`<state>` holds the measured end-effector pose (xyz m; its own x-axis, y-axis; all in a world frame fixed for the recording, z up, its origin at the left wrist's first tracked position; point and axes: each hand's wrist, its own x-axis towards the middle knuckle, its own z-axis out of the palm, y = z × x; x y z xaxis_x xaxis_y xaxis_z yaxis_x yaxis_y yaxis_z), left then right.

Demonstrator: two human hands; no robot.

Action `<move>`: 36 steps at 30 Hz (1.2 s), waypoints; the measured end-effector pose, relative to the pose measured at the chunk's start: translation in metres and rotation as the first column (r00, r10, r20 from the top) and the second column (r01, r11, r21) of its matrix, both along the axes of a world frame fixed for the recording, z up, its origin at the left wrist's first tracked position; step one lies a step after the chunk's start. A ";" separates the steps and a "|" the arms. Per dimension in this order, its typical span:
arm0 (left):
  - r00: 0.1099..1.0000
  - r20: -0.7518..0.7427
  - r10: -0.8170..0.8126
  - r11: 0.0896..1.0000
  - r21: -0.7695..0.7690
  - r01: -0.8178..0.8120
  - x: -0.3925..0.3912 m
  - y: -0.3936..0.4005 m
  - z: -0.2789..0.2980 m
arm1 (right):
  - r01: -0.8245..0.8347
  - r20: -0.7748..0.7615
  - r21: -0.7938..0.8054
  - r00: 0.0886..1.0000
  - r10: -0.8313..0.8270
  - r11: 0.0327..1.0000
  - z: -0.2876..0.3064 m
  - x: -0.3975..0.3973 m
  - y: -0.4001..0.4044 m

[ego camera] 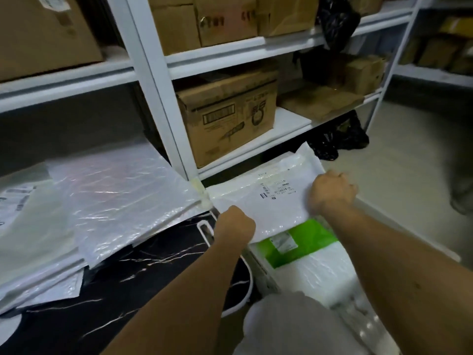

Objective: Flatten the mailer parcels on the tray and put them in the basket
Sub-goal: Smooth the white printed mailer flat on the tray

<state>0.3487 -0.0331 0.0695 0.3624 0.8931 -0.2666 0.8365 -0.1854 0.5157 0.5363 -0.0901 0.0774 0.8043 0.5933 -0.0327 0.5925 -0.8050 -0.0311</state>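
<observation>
The white mailer parcel (268, 201) lies flat between the two hands, on top of other parcels in the basket (261, 267), with its printed label (275, 189) facing up just left of the right hand. The left hand (234, 224) grips the parcel's near left corner, its fingers curled under the edge and out of sight. The right hand (331, 192) rests on the parcel's right side with its fingers bent over the far edge; whether they pinch it or only press cannot be told. Just under the right wrist, a green and white parcel (304, 242) shows from beneath the white one, and nearer the person lies a clear bubble-wrap parcel (322, 275). To the left of the left hand, a heap of silvery mailer parcels (110, 201) sits on the tray (207, 231), which rests on the black marbled worktop (128, 290). Beyond both hands stands a white shelf rack (163, 103) holding cardboard boxes (227, 119).
</observation>
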 end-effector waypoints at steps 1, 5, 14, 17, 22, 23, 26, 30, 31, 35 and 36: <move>1.000 -0.020 -0.022 1.000 -0.014 0.021 0.011 0.000 -0.006 | -0.013 0.007 -0.033 1.000 0.014 0.999 -0.009 0.008 0.002; 0.985 -0.100 -0.138 0.990 -0.054 0.133 0.047 0.007 -0.035 | -0.069 0.022 -0.126 0.997 0.072 0.990 -0.038 0.040 0.014; 0.877 -0.314 -0.364 0.905 -0.342 0.253 0.105 0.038 -0.111 | -0.246 -0.100 -0.206 0.968 0.230 0.947 -0.140 0.075 0.049; 0.829 -0.420 -0.370 0.910 -0.342 0.233 0.107 0.055 -0.141 | -0.261 -0.153 -0.286 0.962 0.225 0.922 -0.183 0.077 0.048; 0.874 -0.378 -0.306 0.903 -0.405 0.141 0.112 0.063 -0.165 | -0.229 -0.125 -0.244 0.971 0.203 0.942 -0.227 0.048 0.055; 0.873 -0.372 -0.316 0.895 -0.421 0.145 0.115 0.063 -0.170 | -0.271 -0.167 -0.184 0.956 0.241 0.945 -0.231 0.039 0.060; 0.851 -0.388 -0.354 0.894 -0.409 0.185 0.115 0.061 -0.175 | -0.492 -0.255 -0.159 0.858 0.446 0.856 -0.247 0.009 0.076; 0.733 -0.528 -0.429 0.890 -0.384 0.245 0.121 0.064 -0.169 | -0.562 -0.348 -0.315 0.818 0.458 0.765 -0.273 -0.012 0.084; 0.711 -0.540 -0.451 0.883 -0.388 0.265 0.123 0.067 -0.170 | -0.536 -0.366 -0.351 0.833 0.414 0.768 -0.277 -0.014 0.085; 0.666 -0.547 -0.507 0.861 -0.356 0.363 0.123 0.072 -0.165 | -0.453 -0.397 -0.389 0.868 0.298 0.802 -0.284 -0.021 0.091; 0.669 -0.548 -0.502 0.864 -0.352 0.360 0.123 0.072 -0.166 | -0.442 -0.401 -0.390 0.871 0.284 0.808 -0.288 -0.021 0.091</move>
